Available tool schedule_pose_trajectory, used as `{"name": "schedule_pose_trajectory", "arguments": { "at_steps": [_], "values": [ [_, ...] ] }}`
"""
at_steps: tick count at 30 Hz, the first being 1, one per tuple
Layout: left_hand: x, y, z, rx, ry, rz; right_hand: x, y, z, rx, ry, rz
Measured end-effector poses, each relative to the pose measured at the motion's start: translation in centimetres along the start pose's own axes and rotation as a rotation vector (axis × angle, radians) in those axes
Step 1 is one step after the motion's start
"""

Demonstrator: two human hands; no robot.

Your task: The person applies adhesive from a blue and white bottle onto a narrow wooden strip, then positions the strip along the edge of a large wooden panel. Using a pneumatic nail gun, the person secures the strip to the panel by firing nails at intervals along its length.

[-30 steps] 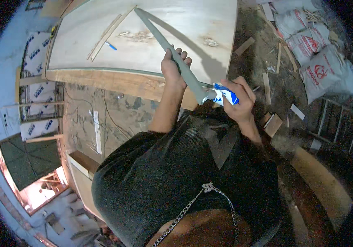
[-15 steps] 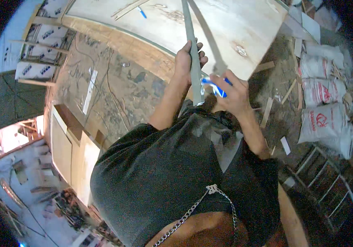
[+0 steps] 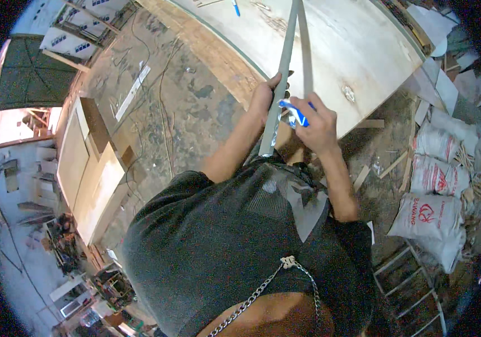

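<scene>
A long, narrow grey-green strip (image 3: 287, 64) runs from my chest out over a large pale board (image 3: 369, 62). My left hand (image 3: 264, 96) is closed around it from the left, partly hidden behind it. In my right hand (image 3: 320, 124) is a small blue-and-white bottle (image 3: 297, 114), gripped between thumb and fingers. Its blue tip points left and lies at the strip's edge; I cannot tell whether they touch. Shiny patches show on the strip's near end, below the tip.
A blue pen-like stick (image 3: 236, 8) lies on the board. Stacked white sacks (image 3: 425, 216) and a metal ladder-like frame (image 3: 411, 281) are on the right. Wooden panels (image 3: 91, 180) stand at left. Cables (image 3: 163, 101) and wood offcuts lie on the dirty floor.
The view has shifted, and the strip's far end now leans further right. The bottle's tip has moved away from me along the strip. Both hands keep their hold.
</scene>
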State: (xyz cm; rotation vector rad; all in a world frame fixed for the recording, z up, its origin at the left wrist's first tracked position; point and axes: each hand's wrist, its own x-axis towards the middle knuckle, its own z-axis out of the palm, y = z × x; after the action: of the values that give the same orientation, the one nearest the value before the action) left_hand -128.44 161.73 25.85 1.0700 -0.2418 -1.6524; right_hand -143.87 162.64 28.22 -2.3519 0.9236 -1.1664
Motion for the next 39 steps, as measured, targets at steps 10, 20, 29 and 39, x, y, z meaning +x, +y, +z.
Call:
{"name": "schedule_pose_trajectory", "arguments": {
  "at_steps": [10, 20, 29, 39],
  "values": [
    [-2.7, -0.9, -1.9, 0.028, 0.114, -0.005, -0.6, 1.4, 1.4, -0.045, -0.144, 0.007],
    [-4.8, -0.2, -4.9, 0.000, 0.180, -0.115, 2.0, 2.2, 3.8, -0.058, -0.157, 0.058],
    [-7.9, 1.0, -7.2, -0.136, 0.125, -0.131, 5.4, 4.4, 7.9, -0.131, -0.114, 0.017],
    [-10.0, -0.7, -13.7, -0.316, -0.051, -0.135, 7.4, 7.1, 11.6, -0.228, -0.193, 0.028]
  ]
}}
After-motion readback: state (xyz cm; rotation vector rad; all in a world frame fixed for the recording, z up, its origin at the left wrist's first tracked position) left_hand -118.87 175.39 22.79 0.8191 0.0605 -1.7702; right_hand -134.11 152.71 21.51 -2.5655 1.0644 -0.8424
